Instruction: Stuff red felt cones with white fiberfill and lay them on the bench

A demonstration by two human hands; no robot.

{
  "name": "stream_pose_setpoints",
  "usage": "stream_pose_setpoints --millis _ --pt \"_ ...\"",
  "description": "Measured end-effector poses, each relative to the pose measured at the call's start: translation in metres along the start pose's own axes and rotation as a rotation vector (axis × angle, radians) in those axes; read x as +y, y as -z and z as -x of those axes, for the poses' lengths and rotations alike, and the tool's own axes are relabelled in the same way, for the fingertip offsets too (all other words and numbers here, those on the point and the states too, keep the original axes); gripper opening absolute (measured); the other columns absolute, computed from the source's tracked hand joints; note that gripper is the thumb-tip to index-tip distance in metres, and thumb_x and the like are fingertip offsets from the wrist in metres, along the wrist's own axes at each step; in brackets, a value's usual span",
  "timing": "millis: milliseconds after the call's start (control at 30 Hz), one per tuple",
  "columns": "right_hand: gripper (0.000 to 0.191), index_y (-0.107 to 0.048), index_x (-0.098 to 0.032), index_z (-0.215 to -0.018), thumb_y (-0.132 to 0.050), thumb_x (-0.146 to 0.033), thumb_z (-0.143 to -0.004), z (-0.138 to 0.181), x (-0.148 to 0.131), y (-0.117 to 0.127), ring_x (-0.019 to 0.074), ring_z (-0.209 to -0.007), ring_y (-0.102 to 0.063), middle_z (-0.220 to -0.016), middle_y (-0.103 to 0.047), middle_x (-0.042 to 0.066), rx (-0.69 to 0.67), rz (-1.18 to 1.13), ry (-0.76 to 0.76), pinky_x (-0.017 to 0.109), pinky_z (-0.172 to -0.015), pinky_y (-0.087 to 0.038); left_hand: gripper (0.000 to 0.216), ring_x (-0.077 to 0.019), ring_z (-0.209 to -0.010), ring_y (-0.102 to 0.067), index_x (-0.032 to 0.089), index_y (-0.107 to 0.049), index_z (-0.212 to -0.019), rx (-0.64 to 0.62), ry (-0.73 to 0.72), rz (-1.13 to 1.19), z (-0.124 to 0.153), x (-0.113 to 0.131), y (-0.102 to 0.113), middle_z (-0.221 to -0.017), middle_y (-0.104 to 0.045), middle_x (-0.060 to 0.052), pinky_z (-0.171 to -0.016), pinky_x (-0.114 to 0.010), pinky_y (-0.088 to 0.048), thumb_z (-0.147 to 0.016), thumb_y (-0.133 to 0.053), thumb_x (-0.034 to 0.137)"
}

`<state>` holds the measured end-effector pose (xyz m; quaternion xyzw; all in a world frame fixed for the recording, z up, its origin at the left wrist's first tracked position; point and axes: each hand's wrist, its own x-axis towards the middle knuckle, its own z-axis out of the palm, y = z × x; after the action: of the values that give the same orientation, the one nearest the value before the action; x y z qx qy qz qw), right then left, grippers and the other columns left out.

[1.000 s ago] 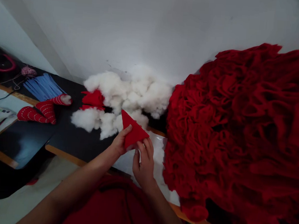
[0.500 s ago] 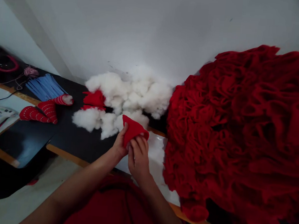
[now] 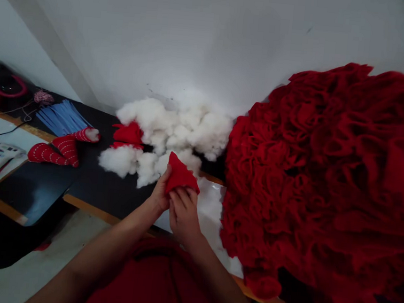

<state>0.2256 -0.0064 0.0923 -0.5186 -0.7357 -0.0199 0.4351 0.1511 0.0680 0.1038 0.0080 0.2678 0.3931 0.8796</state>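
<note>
Between my hands is a red felt cone (image 3: 181,174), its tip pointing up and away from me. My left hand (image 3: 161,190) is closed around its left side, thumb along the edge. At the open lower end, my right hand (image 3: 184,212) grips the rim, with its fingertips partly hidden by the felt. Just beyond the cone lies a heap of white fibre stuffing (image 3: 175,128), with smaller tufts (image 3: 119,159) nearer me. Some red felt pieces (image 3: 128,134) rest against the stuffing on its left.
A tall pile of red felt pieces (image 3: 308,189) fills the right side. To the left are stitched red cones (image 3: 59,149), blue strips (image 3: 63,118), a ball of twine (image 3: 43,97) and a white corded device (image 3: 1,156). A wall (image 3: 198,38) stands behind the table.
The cone has tilted, so its open mouth no longer faces me and its tip points more upward. My right hand has shifted slightly left and lower along the rim.
</note>
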Motion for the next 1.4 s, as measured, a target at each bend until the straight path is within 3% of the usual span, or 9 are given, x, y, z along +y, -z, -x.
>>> stream_pose_setpoints --millis 200,400,533,700,867,1033,1133,1267,1400 --pt "0.037 -0.048 -0.015 -0.116 -0.038 -0.008 -0.082 0.002 -0.003 0.007 0.0253 -0.118 -0.037 -0.122 -0.046 0.014 0.064 -0.003 -0.112 0.046 -0.092 -0.041 0.034 -0.0145 -0.066 -0.063 0.011 -0.061 -0.089 -0.007 -0.072 0.052 -0.002 -0.001 0.003 -0.076 -0.067 -0.006 -0.069 -0.026 -0.051 -0.081 -0.048 0.041" --pt "0.032 -0.05 -0.012 -0.113 -0.035 -0.01 -0.084 -0.002 0.005 0.0 0.0238 -0.103 -0.048 -0.102 -0.056 0.014 -0.005 -0.001 -0.192 0.045 -0.086 -0.045 0.034 -0.017 -0.073 -0.064 0.011 -0.06 -0.093 0.04 -0.111 -0.008 0.001 -0.01 0.0 -0.082 -0.067 -0.009 -0.081 -0.031 -0.048 -0.079 -0.052 0.04" --pt "0.038 -0.046 -0.014 -0.121 -0.035 -0.009 -0.084 -0.003 0.008 -0.002 0.0247 -0.114 -0.042 -0.114 -0.051 0.014 0.0 0.014 -0.131 0.046 -0.092 -0.042 0.044 -0.0203 -0.079 -0.064 0.011 -0.061 -0.094 -0.004 -0.097 -0.036 0.002 -0.012 0.002 -0.086 -0.067 -0.011 -0.085 -0.035 -0.046 -0.076 -0.052 0.049" --pt "0.042 -0.04 -0.009 -0.126 -0.033 -0.013 -0.085 0.0 0.011 -0.012 0.0255 -0.119 -0.038 -0.127 -0.04 0.018 -0.003 0.023 -0.212 0.045 -0.094 -0.04 0.047 -0.0225 -0.082 -0.063 0.012 -0.063 -0.091 0.026 -0.095 -0.05 0.002 -0.013 0.001 -0.085 -0.068 -0.011 -0.085 -0.036 -0.046 -0.075 -0.049 0.054" --pt "0.038 -0.05 -0.014 -0.118 -0.035 -0.011 -0.084 0.007 0.016 -0.023 0.0247 -0.112 -0.042 -0.114 -0.054 0.013 -0.064 0.113 -0.137 0.044 -0.092 -0.039 0.049 -0.02 -0.077 -0.064 0.013 -0.062 -0.093 -0.012 -0.085 -0.01 0.003 -0.01 -0.001 -0.085 -0.067 -0.009 -0.08 -0.036 -0.048 -0.075 -0.048 0.056" --pt "0.034 -0.058 -0.016 -0.108 -0.037 -0.01 -0.082 0.003 0.013 -0.006 0.0251 -0.107 -0.043 -0.098 -0.061 0.01 -0.137 0.136 -0.038 0.046 -0.093 -0.036 0.05 -0.0164 -0.068 -0.063 0.011 -0.062 -0.085 0.034 -0.083 0.026 0.003 -0.005 0.001 -0.075 -0.067 -0.007 -0.071 -0.029 -0.05 -0.078 -0.042 0.057" --pt "0.036 -0.054 -0.011 -0.112 -0.032 -0.008 -0.083 -0.003 0.014 -0.001 0.0237 -0.105 -0.044 -0.1 -0.06 0.013 -0.147 0.076 -0.003 0.041 -0.086 -0.043 0.051 -0.0166 -0.068 -0.063 0.012 -0.061 -0.083 0.015 -0.07 0.018 0.003 -0.005 0.001 -0.074 -0.067 -0.006 -0.071 -0.029 -0.05 -0.076 -0.042 0.059" --pt "0.036 -0.051 -0.007 -0.113 -0.032 -0.007 -0.082 -0.008 0.023 -0.002 0.0243 -0.098 -0.048 -0.099 -0.058 0.016 -0.046 0.042 -0.052 0.041 -0.08 -0.047 0.03 -0.0129 -0.067 -0.062 0.013 -0.061 -0.081 0.071 -0.164 -0.076 0.003 -0.004 0.003 -0.074 -0.067 -0.004 -0.069 -0.023 -0.049 -0.077 -0.054 0.042" --pt "0.038 -0.052 -0.013 -0.113 -0.036 -0.004 -0.08 -0.014 0.029 0.005 0.0248 -0.106 -0.045 -0.107 -0.052 0.015 0.005 0.014 -0.036 0.045 -0.085 -0.046 0.015 -0.0124 -0.066 -0.061 0.013 -0.062 -0.084 -0.012 -0.16 -0.217 0.006 0.004 0.004 -0.079 -0.068 -0.005 -0.066 -0.022 -0.048 -0.072 -0.063 0.022"
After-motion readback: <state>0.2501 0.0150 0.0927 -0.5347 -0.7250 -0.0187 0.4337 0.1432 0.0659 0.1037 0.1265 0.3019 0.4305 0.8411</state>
